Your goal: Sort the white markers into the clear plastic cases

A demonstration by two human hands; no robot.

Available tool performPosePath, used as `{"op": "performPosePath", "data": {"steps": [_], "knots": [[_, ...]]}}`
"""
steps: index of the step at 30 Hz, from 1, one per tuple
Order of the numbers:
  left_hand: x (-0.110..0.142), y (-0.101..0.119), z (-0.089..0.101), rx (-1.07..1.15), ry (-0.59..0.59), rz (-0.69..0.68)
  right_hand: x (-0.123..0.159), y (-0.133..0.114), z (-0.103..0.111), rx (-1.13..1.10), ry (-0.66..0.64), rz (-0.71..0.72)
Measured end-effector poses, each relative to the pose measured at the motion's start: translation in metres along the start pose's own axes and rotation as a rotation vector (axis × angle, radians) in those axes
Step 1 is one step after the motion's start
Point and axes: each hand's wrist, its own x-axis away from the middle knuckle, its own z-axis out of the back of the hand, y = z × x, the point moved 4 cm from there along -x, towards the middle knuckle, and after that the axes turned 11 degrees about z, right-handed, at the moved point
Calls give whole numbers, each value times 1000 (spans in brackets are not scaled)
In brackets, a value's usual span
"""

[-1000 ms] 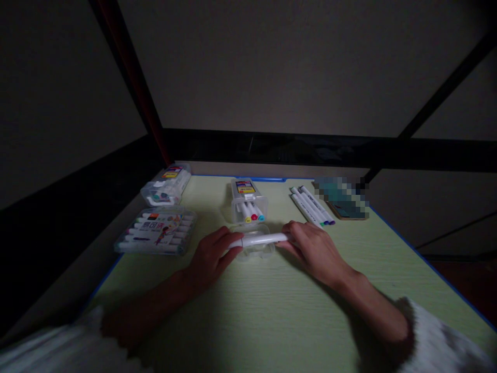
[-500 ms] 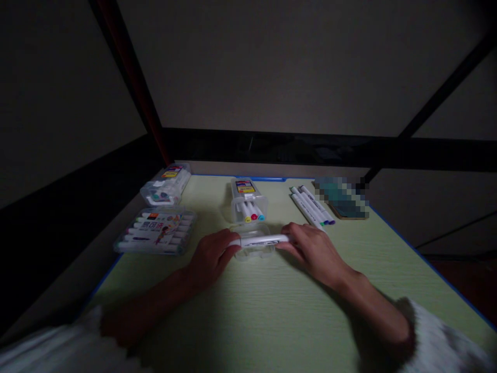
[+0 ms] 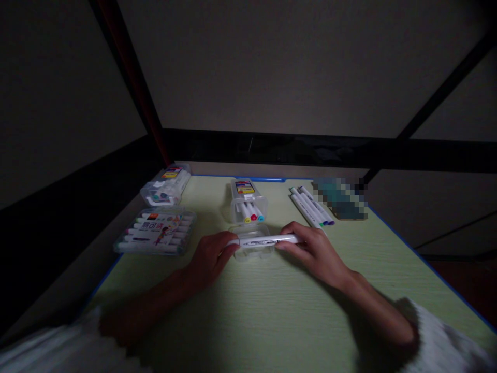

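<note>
A white marker pen (image 3: 258, 241) with dark print is held level between my two hands. My left hand (image 3: 212, 257) pinches its left end between thumb and fingers. My right hand (image 3: 314, 251) is closed around the right end, and the tip there is hidden. Behind and below the marker lies the open clear lid (image 3: 252, 254) of a plastic case. The clear case (image 3: 248, 190) beyond it holds markers with yellow, red and blue ends showing.
On the left lie a flat clear marker box (image 3: 155, 231) and another clear case (image 3: 166, 184) with markers. Several loose white markers (image 3: 311, 206) lie right of centre, beside a phone (image 3: 341, 199) partly pixelated. The green table (image 3: 248, 321) has a blue edge.
My right hand has shifted slightly, its fingers opening a little along the marker, so more of the marker's right part shows. My left hand has hardly moved.
</note>
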Motion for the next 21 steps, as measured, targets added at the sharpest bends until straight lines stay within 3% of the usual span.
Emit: {"op": "performPosePath", "data": {"steps": [8,13,21], "knots": [[1,3,2,0,11,1,-3,2,4,-277,186,-152],[3,4,2,-8,36,-6,-6,1,5,-360,237,-201],[4,2,2,-13,56,-46,-5,6,-7,-674,106,-341]]}}
